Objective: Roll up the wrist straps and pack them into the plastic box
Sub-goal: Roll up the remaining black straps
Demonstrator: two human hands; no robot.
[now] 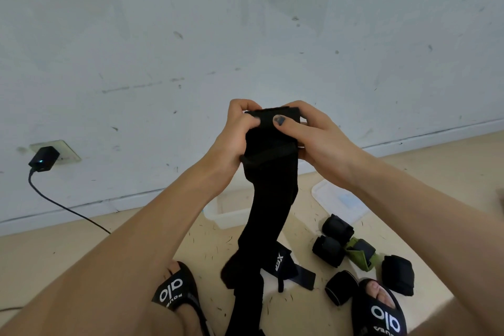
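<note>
A long black wrist strap (pixel 268 199) hangs from both hands, held up at chest height in front of the wall (pixel 245 22) so that its loose length drops straight toward the floor (pixel 68 248). That looks deliberate: with the tail hanging free, the top end can be turned over on itself into a tight roll without the fabric bunching. The left hand (pixel 236 136) grips the top left edge, fingers curled over it and thumb pressed on the front. The right hand (pixel 313 133) pinches the top right edge, its thumb lying flat across the front and its fingers tucked behind. Both forearms reach forward and up, with the wrists close together.

On the floor, several rolled straps (pixel 336 228) lie in a loose group near the right sandal (pixel 381 311), probably parked there until they are packed. The plastic box (pixel 222 211) sits open just past the hanging strap, and its lid (pixel 338 199) lies to the right of it. The roll itself appears barely begun. A charger (pixel 43 159) is plugged into the wall at the left.
</note>
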